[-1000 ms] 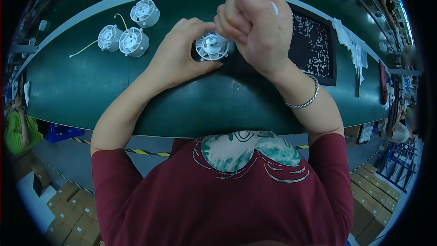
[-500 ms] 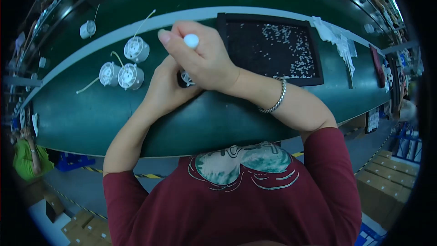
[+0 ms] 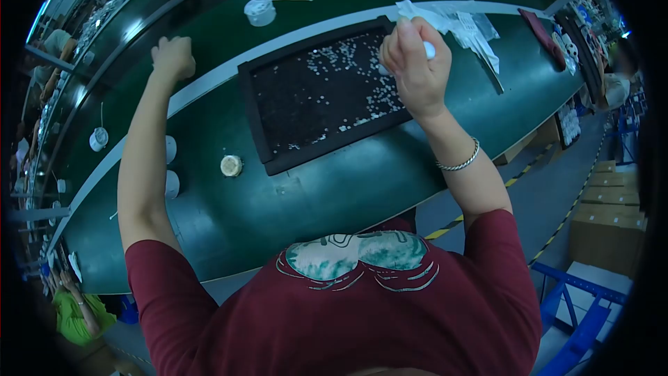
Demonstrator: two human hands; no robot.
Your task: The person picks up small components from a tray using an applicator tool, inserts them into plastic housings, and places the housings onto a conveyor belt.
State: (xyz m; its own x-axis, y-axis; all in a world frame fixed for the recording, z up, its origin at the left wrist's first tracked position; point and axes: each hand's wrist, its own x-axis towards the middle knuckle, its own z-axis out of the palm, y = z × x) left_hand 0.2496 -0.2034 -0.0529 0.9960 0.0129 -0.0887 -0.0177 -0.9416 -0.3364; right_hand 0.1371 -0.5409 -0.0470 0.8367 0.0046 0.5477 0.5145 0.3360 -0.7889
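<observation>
My left hand (image 3: 174, 58) is stretched out over the belt beyond the pale rail, its fingers curled downward. Whatever it holds, if anything, is hidden beneath it. In my closed right hand (image 3: 421, 76) is a tool with a rounded white handle end (image 3: 429, 50), held above the right part of a black tray (image 3: 254, 115). Small pale pieces (image 3: 383, 94) lie scattered in the tray. A small round cream-coloured piece (image 3: 231, 165) stands on the green table left of the tray. Beside my left forearm, white round housings (image 3: 171, 185) show partly.
A white housing with a wire (image 3: 259, 11) lies on the belt ahead, another (image 3: 99, 139) farther left. Plastic bags (image 3: 473, 31) and a dark red item (image 3: 543, 38) lie to the right. A person in a green top (image 3: 80, 317) is at the lower left.
My hands have parted. The left has gone forward and left to the belt; the right has moved right over the tray with the white-handled tool. The view has turned right, and the cream piece is uncovered.
</observation>
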